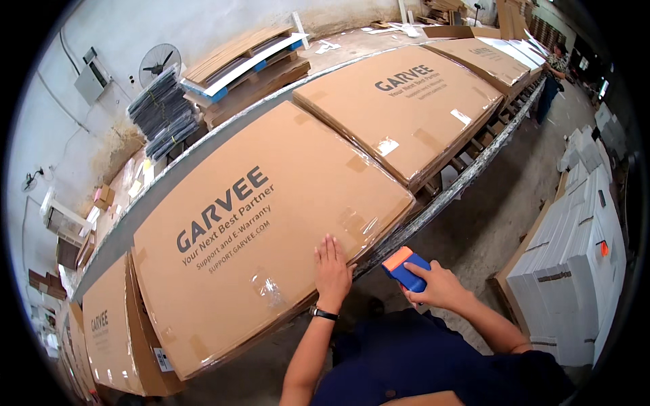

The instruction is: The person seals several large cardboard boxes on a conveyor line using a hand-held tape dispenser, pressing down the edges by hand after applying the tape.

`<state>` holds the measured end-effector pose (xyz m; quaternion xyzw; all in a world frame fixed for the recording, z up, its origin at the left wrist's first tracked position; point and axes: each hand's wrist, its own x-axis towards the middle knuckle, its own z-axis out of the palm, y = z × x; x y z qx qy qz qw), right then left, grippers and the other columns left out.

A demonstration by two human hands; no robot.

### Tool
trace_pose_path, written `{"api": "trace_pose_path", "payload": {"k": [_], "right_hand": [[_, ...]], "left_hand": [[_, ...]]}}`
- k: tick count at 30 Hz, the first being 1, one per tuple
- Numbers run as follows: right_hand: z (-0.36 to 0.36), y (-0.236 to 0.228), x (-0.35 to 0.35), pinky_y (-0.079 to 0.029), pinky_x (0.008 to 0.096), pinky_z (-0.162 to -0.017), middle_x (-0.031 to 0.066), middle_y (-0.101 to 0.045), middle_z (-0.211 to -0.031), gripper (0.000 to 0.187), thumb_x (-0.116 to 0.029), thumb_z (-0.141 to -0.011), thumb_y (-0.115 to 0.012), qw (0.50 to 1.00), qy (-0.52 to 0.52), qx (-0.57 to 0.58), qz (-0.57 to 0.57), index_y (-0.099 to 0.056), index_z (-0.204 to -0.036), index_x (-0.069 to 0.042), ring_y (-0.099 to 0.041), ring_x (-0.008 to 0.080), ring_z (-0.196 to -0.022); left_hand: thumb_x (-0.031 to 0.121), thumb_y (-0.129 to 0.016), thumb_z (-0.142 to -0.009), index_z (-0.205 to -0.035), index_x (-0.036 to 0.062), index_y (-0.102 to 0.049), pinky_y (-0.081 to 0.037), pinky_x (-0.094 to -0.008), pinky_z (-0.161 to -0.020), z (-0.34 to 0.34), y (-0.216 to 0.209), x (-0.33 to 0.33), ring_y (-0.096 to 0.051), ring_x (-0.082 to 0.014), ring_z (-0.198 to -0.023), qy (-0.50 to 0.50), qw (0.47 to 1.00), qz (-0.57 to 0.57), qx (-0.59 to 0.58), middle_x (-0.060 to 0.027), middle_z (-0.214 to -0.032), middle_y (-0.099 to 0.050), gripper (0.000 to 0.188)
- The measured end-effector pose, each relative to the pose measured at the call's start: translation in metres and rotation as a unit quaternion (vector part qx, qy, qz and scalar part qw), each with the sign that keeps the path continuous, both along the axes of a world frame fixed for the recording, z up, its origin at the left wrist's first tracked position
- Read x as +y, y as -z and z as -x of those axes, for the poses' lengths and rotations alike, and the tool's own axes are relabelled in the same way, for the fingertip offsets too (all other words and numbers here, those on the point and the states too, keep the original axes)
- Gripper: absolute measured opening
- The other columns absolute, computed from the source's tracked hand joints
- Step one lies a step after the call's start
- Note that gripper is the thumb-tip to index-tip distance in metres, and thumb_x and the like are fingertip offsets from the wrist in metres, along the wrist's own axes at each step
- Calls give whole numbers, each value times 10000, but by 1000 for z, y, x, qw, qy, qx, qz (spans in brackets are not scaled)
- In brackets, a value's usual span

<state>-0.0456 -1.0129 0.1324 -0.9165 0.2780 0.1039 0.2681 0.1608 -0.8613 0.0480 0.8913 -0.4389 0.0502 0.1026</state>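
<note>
We see a large flat cardboard box [298, 203] lying on the roller conveyor [467, 172], directly in front of the person, with dark print on its top and pieces of clear tape [268, 289] on it. The left hand [332, 274] rests on this box near its closer edge; its palm is down, the fingers are extended, and it grips nothing. On its wrist we notice a dark band [324, 313]. The right hand [430, 285] is closed around a blue-and-orange handheld tool [408, 269], held just beside the same edge; we cannot tell its exact kind. Further along the conveyor lies a second cardboard box [413, 108], and at the left stands a third one [112, 338]. Behind, we find stacked boards [247, 61] and a fan [160, 62]. At the right are white stacked panels [562, 264], and a co-worker [554, 74] stands well apart.
</note>
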Motion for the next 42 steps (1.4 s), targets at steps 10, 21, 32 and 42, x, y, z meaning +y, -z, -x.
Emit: {"api": "trace_pose_path", "payload": {"k": [10, 21, 32, 42], "right_hand": [[-100, 24, -39, -519, 436, -769, 223, -652, -856, 679, -600, -639, -607, 985, -141, 75, 59, -624, -1161, -167, -639, 377, -828], [-33, 54, -30, -455, 384, -908, 216, -586, -1155, 627, -525, -811, -589, 976, -69, -16, -204, -512, -1311, -155, -595, 346, -1000], [-5, 114, 9, -359, 308, -1001, 128, -443, -1339, 827, -320, -781, -698, 801, -30, -40, -596, -284, -1439, -38, -445, 212, -1207], [-28, 44, 117, -425, 348, -959, 136, -439, -1342, 823, -332, -703, -689, 879, -94, -257, -390, -366, -1388, -8, -483, 234, -1191]], "left_hand": [[361, -544, -875, -1385, 118, -384, -198, -581, -1068, -4, -8, -42, -275, -394, -1337, 110, 990, 85, 2, -223, -1428, -329, 587], [389, -457, -904, -1385, 193, -412, -182, -661, -1029, -74, -1, -89, -247, -393, -1359, 37, 999, 22, 19, -222, -1458, -290, 522], [163, -533, -858, -1345, 50, -414, -243, -511, -1065, -76, -1, 100, -348, -398, -1272, -13, 959, 282, 24, -227, -1389, -374, 513], [245, -565, -859, -1393, 18, -355, -209, -454, -1098, -49, -5, 592, -259, -373, -1358, -405, 906, 118, -17, -218, -1427, -349, 617]]}}
